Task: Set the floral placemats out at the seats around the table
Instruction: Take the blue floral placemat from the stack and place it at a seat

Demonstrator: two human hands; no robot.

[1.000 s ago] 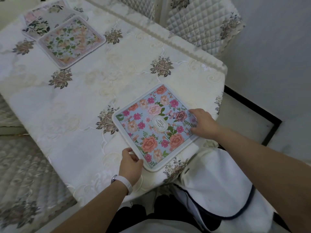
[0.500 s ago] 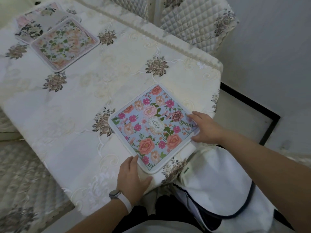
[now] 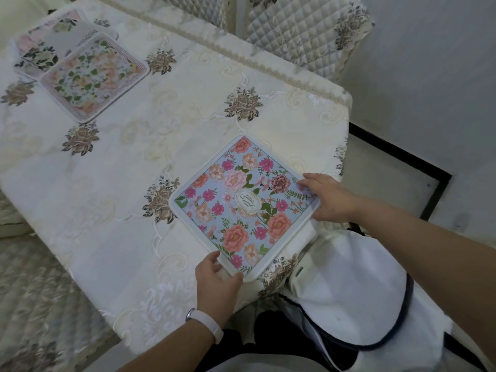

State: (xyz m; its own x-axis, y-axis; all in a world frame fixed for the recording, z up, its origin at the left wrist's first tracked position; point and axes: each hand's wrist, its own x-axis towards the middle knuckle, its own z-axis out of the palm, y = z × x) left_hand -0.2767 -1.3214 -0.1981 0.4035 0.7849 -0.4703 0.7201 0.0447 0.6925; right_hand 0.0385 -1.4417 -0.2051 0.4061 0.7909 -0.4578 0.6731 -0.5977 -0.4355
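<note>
A blue placemat (image 3: 241,202) with pink and orange flowers lies flat near the table's close right corner, turned like a diamond. My left hand (image 3: 216,280) pinches its nearest corner, thumb on top. My right hand (image 3: 328,197) grips its right corner, fingers on the mat's face. At the far left lies a pale green-and-peach placemat (image 3: 94,76), overlapping a further pale placemat (image 3: 45,41) behind it.
The table (image 3: 120,170) wears a cream embroidered cloth with brown rose motifs. Quilted chair backs (image 3: 300,30) stand beyond the far edge. A quilted seat (image 3: 32,304) is at lower left. A white cap (image 3: 354,296) sits in front of me. A wall stands to the right.
My left hand slid up from the cloth beside the mat and took hold of its near corner. The right hand kept its place on the right corner. The mat barely shifted.
</note>
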